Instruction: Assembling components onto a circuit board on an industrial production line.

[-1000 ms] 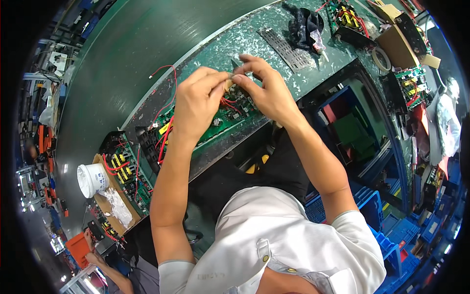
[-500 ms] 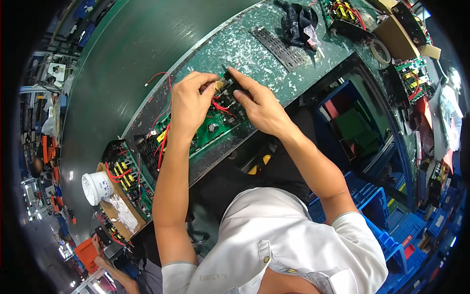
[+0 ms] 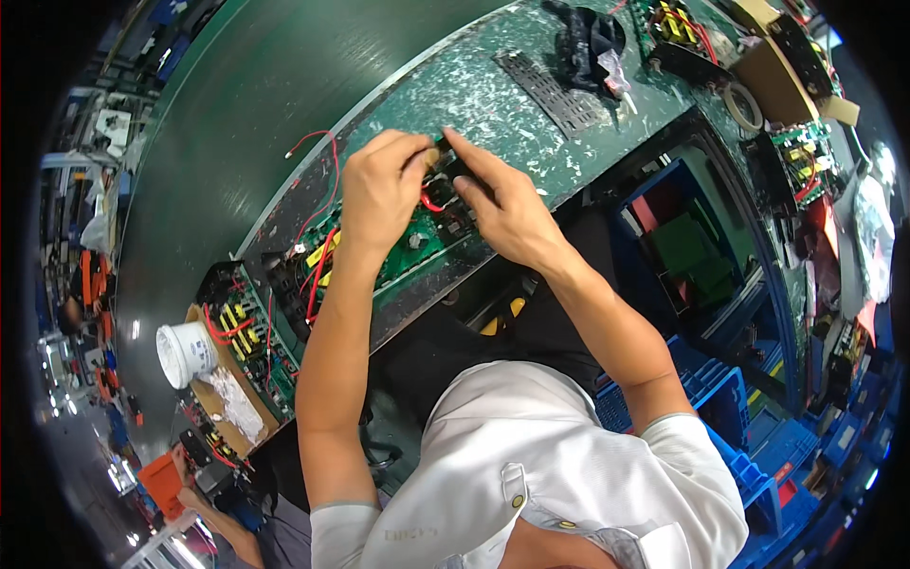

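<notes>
A green circuit board (image 3: pixel 403 254) with red wires and black parts lies on the bench in front of me. My left hand (image 3: pixel 379 194) bends over it, thumb and fingertips pinching a small tan piece (image 3: pixel 432 156) at the board's far end. That piece is blurred, and I cannot make out its kind. My right hand (image 3: pixel 510 207) grips the same end of the board from the right, forefinger along the dark end part and thumb on the near side. Both hands hide much of that end. A thin red wire (image 3: pixel 336 180) loops from the board's left side onto the bench.
At the left, a white tub (image 3: pixel 186 355) stands in a cardboard tray (image 3: pixel 254 417) beside another wired board (image 3: pixel 248 332). Farther off lie a black slotted strip (image 3: pixel 550 93) and a dark cloth (image 3: pixel 590 43). Blue crates (image 3: pixel 725 403) stand at my right; a co-worker's arm (image 3: pixel 223 526) shows lower left.
My left hand has shifted slightly, its fingertips moving a little on the tan piece. The right hand keeps its place; the whole view has moved slightly.
</notes>
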`<state>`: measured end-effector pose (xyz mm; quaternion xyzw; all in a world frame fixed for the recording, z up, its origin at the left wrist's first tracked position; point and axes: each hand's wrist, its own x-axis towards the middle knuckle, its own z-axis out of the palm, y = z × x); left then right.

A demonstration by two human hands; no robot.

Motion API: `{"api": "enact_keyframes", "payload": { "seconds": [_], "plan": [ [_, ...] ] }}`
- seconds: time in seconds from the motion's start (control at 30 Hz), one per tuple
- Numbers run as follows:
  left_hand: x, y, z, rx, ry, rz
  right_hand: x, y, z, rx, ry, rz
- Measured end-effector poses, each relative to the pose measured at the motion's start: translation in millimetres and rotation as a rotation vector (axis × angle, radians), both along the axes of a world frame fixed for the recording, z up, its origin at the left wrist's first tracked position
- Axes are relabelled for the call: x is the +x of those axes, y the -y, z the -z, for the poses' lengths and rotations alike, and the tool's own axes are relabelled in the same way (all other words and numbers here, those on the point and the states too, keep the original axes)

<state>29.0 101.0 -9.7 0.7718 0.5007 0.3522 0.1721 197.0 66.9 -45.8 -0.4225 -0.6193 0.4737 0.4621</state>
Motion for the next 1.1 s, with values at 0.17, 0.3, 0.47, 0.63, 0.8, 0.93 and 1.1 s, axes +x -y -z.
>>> {"api": "enact_keyframes", "payload": {
  "seconds": [0.17, 0.3, 0.47, 0.63, 0.8, 0.93, 1.1],
  "plan": [
    [-3.3, 2.2, 1.6, 0.086, -0.134, -0.006, 0.1, -0.2, 3.3, -0.054, 0.022, -0.015],
    [5.9, 42.6, -18.9, 0.293, -0.044, -0.226, 11.9, -13.3, -0.5, -0.02, 0.06, -0.01],
    [-15.7, 169.8, -10.9, -0.523, 0.341, 0.442, 14.9, -17.6, -5.4, 0.012, 0.189, -0.059],
    [-33.4, 254.1, 105.4, -0.91, 0.183, 0.264, 10.6, -15.5, -30.1, 0.252, 0.526, 0.06],
    [-31.5, 265.8, 113.8, -0.911, 0.245, 0.152, -27.4, -22.3, -60.1, 0.456, 0.465, -0.037],
    [-29.6, 249.4, 118.1, -0.858, 0.161, 0.299, -73.3, -33.8, -56.2, 0.483, 0.485, -0.301],
    [-9.0, 230.5, 117.9, -0.723, 0.068, 0.458, -84.5, -23.4, -46.0, 0.464, 0.42, -0.322]
  ]
}}
